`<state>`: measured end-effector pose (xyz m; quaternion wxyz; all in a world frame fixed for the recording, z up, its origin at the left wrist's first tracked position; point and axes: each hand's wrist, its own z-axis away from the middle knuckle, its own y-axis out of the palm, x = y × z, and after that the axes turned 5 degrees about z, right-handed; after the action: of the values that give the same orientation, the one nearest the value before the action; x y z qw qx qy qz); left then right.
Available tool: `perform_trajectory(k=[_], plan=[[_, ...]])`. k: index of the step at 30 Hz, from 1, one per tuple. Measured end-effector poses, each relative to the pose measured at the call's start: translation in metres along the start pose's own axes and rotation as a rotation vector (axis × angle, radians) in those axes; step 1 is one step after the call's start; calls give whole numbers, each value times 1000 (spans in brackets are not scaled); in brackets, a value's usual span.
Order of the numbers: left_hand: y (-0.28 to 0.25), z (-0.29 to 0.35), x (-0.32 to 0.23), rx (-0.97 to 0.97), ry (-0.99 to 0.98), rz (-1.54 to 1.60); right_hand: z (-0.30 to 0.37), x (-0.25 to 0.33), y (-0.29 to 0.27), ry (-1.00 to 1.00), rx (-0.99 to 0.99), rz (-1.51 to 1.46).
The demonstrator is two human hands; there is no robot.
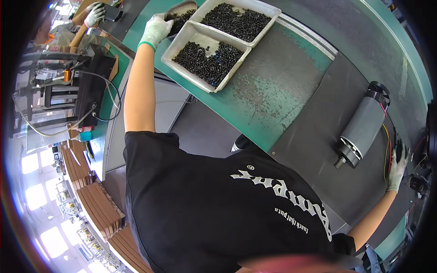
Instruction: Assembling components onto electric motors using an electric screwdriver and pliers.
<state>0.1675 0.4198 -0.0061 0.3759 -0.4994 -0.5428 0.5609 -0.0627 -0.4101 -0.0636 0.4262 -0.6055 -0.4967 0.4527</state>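
Observation:
At the far left of the bench, my left hand (pixel 157 30), in a white glove with a green cuff, is closed at the side of an oval dish (pixel 193 4) of small black parts. Some of its fingers are hidden. Beside the dish stand two pale trays, a near one (pixel 169 55) and a far one (pixel 275 13), both holding heaps of small black parts. Far to the right, my gloved right hand (pixel 397 172) is closed about something dark, too small to name, next to red and yellow wires (pixel 389 141). These wires lead to a grey cylindrical motor (pixel 363 127) lying on its side.
The bench has a worn green surface (pixel 268 100) and a dark mat (pixel 309 123). A metal rail (pixel 309 34) runs behind the trays. Dark equipment (pixel 416 182) stands beside my right hand. At left are a machine with cables (pixel 91 100), stacked brown boards (pixel 98 207) and another person's gloved hand (pixel 94 14).

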Motion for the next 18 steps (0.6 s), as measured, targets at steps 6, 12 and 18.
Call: perform_trajectory(k=[6,12,18], plan=[[4,3,8,-6,121,66,19,-13,7,137,-9,-32],[16,11,5,-82,191,41,15,8,2,361,-268,-509],[5,16,1,-76,212,217,14,27,-24,453,-335,-798]])
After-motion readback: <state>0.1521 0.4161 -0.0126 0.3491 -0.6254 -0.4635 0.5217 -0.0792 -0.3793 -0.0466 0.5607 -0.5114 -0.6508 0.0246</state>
